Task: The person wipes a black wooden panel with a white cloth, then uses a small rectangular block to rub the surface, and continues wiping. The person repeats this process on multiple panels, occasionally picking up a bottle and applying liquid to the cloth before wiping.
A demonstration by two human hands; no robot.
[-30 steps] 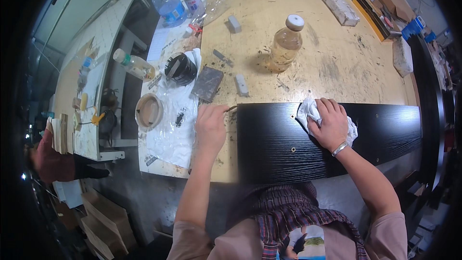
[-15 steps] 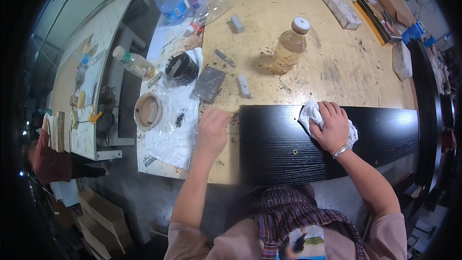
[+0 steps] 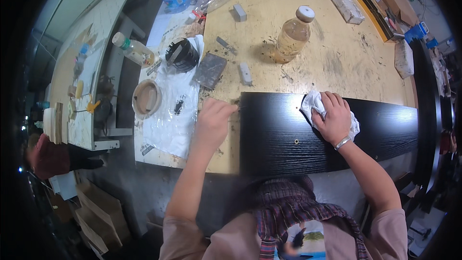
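Note:
A black wood-grain board (image 3: 269, 135) with small brass-ringed holes lies along the table's near edge. My right hand (image 3: 334, 118), with a silver bracelet at the wrist, presses a crumpled white cloth (image 3: 314, 103) onto the board's top. The fingers are bent over the cloth. My left hand (image 3: 212, 121) is closed beside the board's left end, fingertips close to its edge. Whether anything small is in those fingers is hidden. Ahead of the left hand are a dark grey flat pad (image 3: 210, 71) and a small grey block (image 3: 245, 73).
A capped bottle of yellowish liquid (image 3: 292, 38) stands beyond the board. At left, a black-smeared pot (image 3: 182, 55) and a round shallow dish (image 3: 147, 98) sit on white plastic sheeting (image 3: 166, 132). A tilted bottle (image 3: 134, 54) is nearby. White blocks (image 3: 345, 6) and boxes line the far right.
The whole scene sits slightly higher in the picture. My right hand and cloth have shifted a little toward me on the board. My left hand stays by the board's left end.

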